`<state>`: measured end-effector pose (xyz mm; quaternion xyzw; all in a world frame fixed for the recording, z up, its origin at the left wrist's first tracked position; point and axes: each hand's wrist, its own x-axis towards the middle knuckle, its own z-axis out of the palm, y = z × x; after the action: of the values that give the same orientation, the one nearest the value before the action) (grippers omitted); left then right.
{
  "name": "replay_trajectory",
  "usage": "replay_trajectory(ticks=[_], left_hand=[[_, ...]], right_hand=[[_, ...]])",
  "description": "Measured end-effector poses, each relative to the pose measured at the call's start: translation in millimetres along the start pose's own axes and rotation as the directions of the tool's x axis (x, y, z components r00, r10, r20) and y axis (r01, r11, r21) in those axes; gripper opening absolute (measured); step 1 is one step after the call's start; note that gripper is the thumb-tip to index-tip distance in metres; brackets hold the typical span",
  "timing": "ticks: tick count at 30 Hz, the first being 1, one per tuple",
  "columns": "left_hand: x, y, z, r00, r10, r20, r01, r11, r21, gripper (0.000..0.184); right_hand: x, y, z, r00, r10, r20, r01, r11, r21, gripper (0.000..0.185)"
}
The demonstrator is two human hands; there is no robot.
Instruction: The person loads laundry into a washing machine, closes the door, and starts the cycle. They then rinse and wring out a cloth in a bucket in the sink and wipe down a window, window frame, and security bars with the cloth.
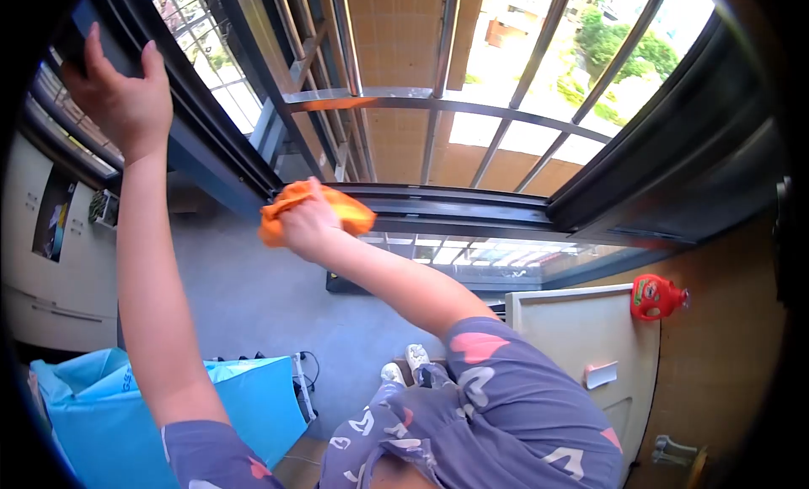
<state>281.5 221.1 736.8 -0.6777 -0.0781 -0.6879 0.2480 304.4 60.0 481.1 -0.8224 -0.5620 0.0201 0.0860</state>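
Observation:
My right hand (310, 226) is closed around a bunched orange cloth (352, 212). It presses the cloth against the corner of the dark window frame, at the left end of the bottom track (455, 209). Higher up on the left, my left hand (126, 105) grips the dark upright window frame (202, 143). Its thumb and a finger show on either side of the frame, while the other fingers are partly hidden.
Metal security bars (438, 105) run outside the window. A blue fabric bag (109, 413) stands below left. At the right, a red detergent bottle (656, 298) and a white block-like item (601, 374) sit on a pale panel (581, 320). Grey floor (227, 278) lies below.

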Motion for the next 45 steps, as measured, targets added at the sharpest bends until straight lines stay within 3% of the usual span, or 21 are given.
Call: replay_trajectory(ticks=[2, 4, 6, 8, 12, 15, 17, 22, 24, 25, 26, 27, 30, 31, 34, 38, 40, 42, 43, 44, 45], left_hand=[[-1, -5, 1, 1.0, 0.013, 0.022, -0.012, 1.0, -0.026, 0.072], [-4, -3, 1, 1.0, -0.005, 0.014, 0.005, 1.0, 0.006, 0.07], [-2, -4, 4, 0.999, 0.034, -0.039, -0.032, 0.999, 0.034, 0.068], [-1, -3, 2, 0.999, 0.03, -0.033, -0.029, 0.999, 0.029, 0.066], [-1, -9, 3, 0.998, 0.054, -0.034, -0.053, 0.998, 0.038, 0.066], [-3, -10, 4, 1.0, 0.03, -0.01, -0.029, 0.999, 0.044, 0.067], [-4, -9, 3, 1.0, 0.024, -0.012, -0.024, 0.999, 0.048, 0.067], [-4, -5, 2, 0.999, 0.033, -0.023, -0.033, 0.999, 0.035, 0.065], [-4, -11, 3, 0.996, 0.078, -0.034, -0.078, 0.997, 0.019, 0.064], [-4, -15, 5, 0.993, 0.107, -0.045, -0.106, 0.994, 0.012, 0.064], [-4, -23, 10, 0.989, 0.136, -0.05, -0.136, 0.991, 0.008, 0.062], [-5, -31, 14, 0.987, 0.155, -0.049, -0.155, 0.988, 0.005, 0.059], [-7, -34, 15, 0.986, 0.152, -0.061, -0.154, 0.988, -0.031, 0.056], [-7, -27, 13, 0.987, 0.134, -0.088, -0.138, 0.99, -0.04, 0.056], [-7, -21, 14, 0.989, 0.061, -0.136, -0.075, 0.993, -0.096, 0.056], [-14, 4, 3, 0.991, -0.13, -0.036, 0.128, 0.991, -0.045, 0.072], [-12, 6, 3, 0.985, -0.143, -0.097, 0.131, 0.985, -0.116, 0.07], [-7, 11, -1, 0.985, -0.134, -0.106, 0.117, 0.982, -0.151, 0.069], [-9, 7, 1, 0.987, -0.118, -0.11, 0.103, 0.985, -0.135, 0.069], [-11, 3, 4, 0.988, -0.102, -0.114, 0.089, 0.989, -0.119, 0.069], [-11, 0, 6, 0.989, -0.087, -0.118, 0.075, 0.992, -0.103, 0.069]], right_hand=[[8, 1, -3, 0.987, -0.028, -0.16, 0.029, 1.0, 0.009, 0.032], [13, 12, 16, 0.951, 0.035, -0.308, 0.042, 0.97, 0.24, 0.033], [12, 38, 6, 0.985, 0.103, -0.139, -0.056, 0.949, 0.31, 0.033], [-13, 66, 2, 0.991, -0.015, -0.132, 0.039, 0.983, 0.177, 0.033], [-118, 118, -49, 0.968, 0.209, 0.141, -0.24, 0.936, 0.256, 0.043], [-201, 171, -62, 0.947, 0.288, 0.142, -0.316, 0.914, 0.253, 0.048], [-245, 183, -81, 0.876, 0.458, 0.147, -0.479, 0.862, 0.167, 0.048], [-265, 196, -66, 0.67, 0.722, -0.172, -0.736, 0.676, -0.029, 0.049], [-230, 177, -70, 0.603, 0.791, -0.102, -0.797, 0.594, -0.104, 0.057], [-216, 170, -60, 0.636, 0.768, -0.075, -0.768, 0.639, 0.031, 0.058], [-202, 160, -35, 0.751, 0.63, -0.197, -0.645, 0.764, -0.02, 0.056], [-180, 130, -51, 0.798, 0.585, -0.145, -0.598, 0.799, -0.065, 0.054], [-110, 91, -38, 0.774, 0.632, -0.035, -0.626, 0.772, 0.11, 0.05], [-91, 78, -21, 0.84, 0.517, -0.163, -0.524, 0.852, 0.0, 0.047], [-31, 47, -2, 0.909, 0.305, -0.285, -0.27, 0.95, 0.158, 0.036], [30, 29, -15, 0.915, 0.397, -0.066, -0.334, 0.84, 0.427, 0.027], [50, 47, -2, 0.847, 0.513, -0.137, -0.228, 0.584, 0.779, 0.025], [62, 44, -18, 0.672, 0.676, -0.303, 0.001, 0.409, 0.913, 0.029], [65, 41, -20, 0.639, 0.637, -0.431, 0.021, 0.546, 0.837, 0.033], [62, 35, -19, 0.646, 0.637, -0.421, 0.019, 0.537, 0.843, 0.033], [55, 27, -16, 0.856, 0.465, -0.225, -0.146, 0.635, 0.758, 0.035]])
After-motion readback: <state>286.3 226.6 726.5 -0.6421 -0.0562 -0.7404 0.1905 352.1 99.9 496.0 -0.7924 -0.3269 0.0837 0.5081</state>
